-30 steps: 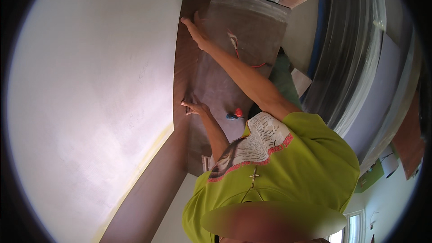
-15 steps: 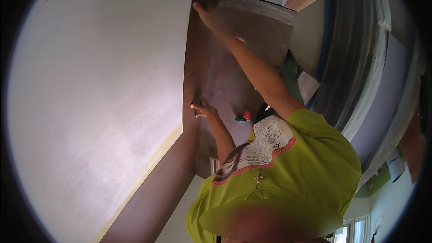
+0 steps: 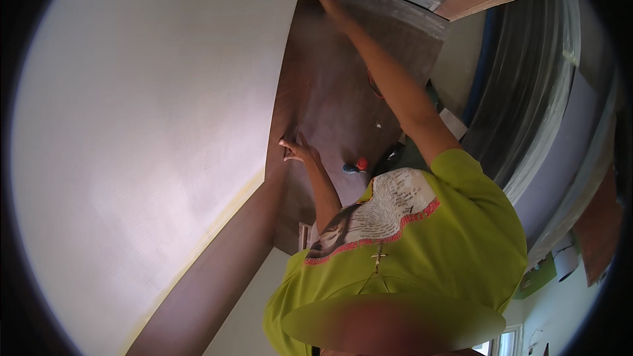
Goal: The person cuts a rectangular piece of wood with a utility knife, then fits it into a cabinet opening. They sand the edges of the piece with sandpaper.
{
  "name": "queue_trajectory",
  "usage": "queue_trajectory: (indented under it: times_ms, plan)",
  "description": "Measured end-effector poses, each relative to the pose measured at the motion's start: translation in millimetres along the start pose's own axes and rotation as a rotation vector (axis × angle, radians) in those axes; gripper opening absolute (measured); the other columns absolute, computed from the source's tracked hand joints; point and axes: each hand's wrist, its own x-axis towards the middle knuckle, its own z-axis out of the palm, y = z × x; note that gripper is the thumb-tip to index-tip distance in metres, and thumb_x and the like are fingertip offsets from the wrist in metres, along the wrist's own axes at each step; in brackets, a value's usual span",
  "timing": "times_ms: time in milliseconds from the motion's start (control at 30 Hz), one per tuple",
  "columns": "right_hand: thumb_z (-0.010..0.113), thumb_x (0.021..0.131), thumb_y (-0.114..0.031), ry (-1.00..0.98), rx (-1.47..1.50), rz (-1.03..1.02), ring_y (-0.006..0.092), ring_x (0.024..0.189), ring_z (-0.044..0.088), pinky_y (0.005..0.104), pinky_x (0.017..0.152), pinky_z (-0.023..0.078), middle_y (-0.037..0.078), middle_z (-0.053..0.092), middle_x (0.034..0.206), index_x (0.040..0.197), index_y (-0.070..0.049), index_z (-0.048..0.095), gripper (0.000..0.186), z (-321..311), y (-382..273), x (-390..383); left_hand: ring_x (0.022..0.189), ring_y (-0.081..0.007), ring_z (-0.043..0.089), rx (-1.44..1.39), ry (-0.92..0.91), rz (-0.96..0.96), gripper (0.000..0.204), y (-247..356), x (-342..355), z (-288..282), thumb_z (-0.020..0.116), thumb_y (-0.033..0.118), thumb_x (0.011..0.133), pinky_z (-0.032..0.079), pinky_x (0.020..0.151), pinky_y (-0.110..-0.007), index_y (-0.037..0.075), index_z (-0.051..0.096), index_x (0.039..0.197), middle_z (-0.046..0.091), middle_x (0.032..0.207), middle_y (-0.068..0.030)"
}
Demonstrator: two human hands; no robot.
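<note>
White panel (image 3: 151,105): beside the strip's edge
Brown strip (image 3: 291,92): along the panel, at both hands
Right hand (image 3: 322,0): slid farther up the strip, widening the span; grip wide
Left hand (image 3: 300,150): stayed low; grip wide

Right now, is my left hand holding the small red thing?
No, the small red thing sits apart, to the right of your left hand.

Plenty of room along the brown strip (image 3: 283,92) between the right hand (image 3: 328,5) and the left hand (image 3: 301,151), tbh. Coming from the right, the right arm (image 3: 395,86) cuts across, with the wrapped stack (image 3: 521,92) further out. Mind the red-and-blue thing (image 3: 362,164) near the left forearm (image 3: 323,188). White panel (image 3: 158,112) fills the left side.
</note>
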Motion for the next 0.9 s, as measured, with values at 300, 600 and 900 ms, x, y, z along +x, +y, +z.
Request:
queue_trajectory:
  times_ms: [300,600,900]
  plan:
    - [0.064,0.094,-0.032,0.043,-0.587,-0.446,0.0294,0.121,0.059,0.0394,0.103,0.045,0.019,0.058,0.136,0.141,-0.003,0.050,0.056,-49,46,2,0.136,-0.0339,0.040,-0.058,-0.042,0.008,0.138,3,0,-6,0.074,0.059,0.079,0.052,0.107,-0.048,0.010,-0.037,0.145,0.018,0.158,-0.0191]
    - [0.056,0.096,-0.040,0.034,-1.184,-0.560,0.0398,0.136,0.042,0.0440,0.115,0.032,0.025,0.047,0.143,0.142,-0.001,0.046,0.060,14,69,-79,0.138,-0.0343,0.038,-0.063,-0.026,0.042,0.138,3,1,-9,0.075,0.058,0.080,0.052,0.106,-0.047,0.009,-0.037,0.145,0.017,0.157,-0.0204]
    - [0.075,0.082,-0.036,-0.070,-0.390,-0.099,0.0257,0.115,0.044,0.0379,0.095,0.041,0.019,0.043,0.129,0.147,0.002,0.032,0.086,41,92,-89,0.137,-0.0344,0.040,-0.018,-0.061,0.017,0.141,-3,6,-13,0.071,0.067,0.076,0.050,0.109,-0.047,0.009,-0.038,0.144,0.019,0.158,-0.0195]
